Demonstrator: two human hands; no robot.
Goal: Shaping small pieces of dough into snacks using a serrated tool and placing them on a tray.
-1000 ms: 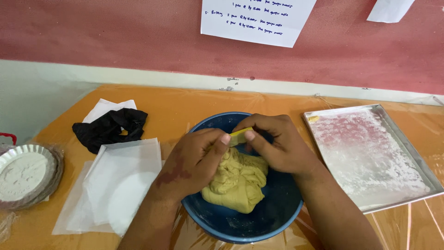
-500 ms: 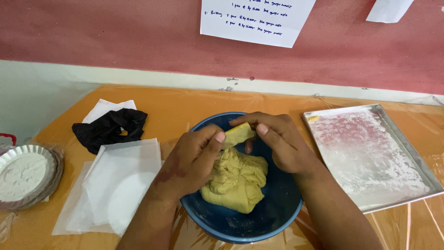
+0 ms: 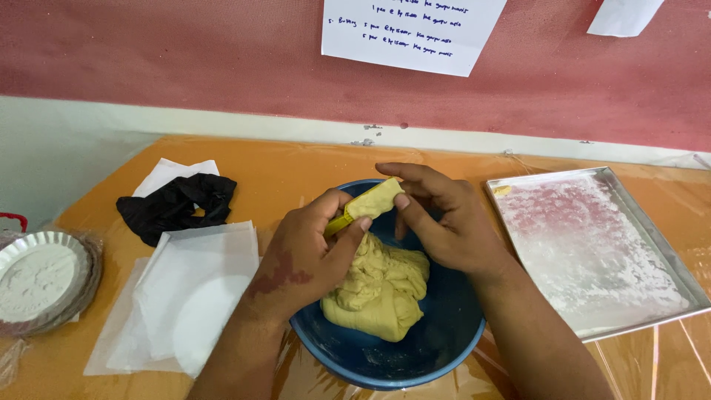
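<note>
A white paper sign [image 3: 415,33] w/ dark writing hangs on the red wall, top middle, & a corner of another white sheet [image 3: 626,15] shows at top right. Both hands pinch one small yellow dough piece [image 3: 374,201] over the blue bowl [image 3: 452,344]: left hand [image 3: 307,255] closed on its near end, right hand [image 3: 444,218] curled on the far end (big dough lump [image 3: 381,285] sits in the bowl). Vs. a sec ago the piece is pulled up higher off the lump; floured metal tray [image 3: 592,252], flour plate [image 3: 37,278], black cloth [image 3: 178,207] & white papers [image 3: 192,289] stay put.
</note>
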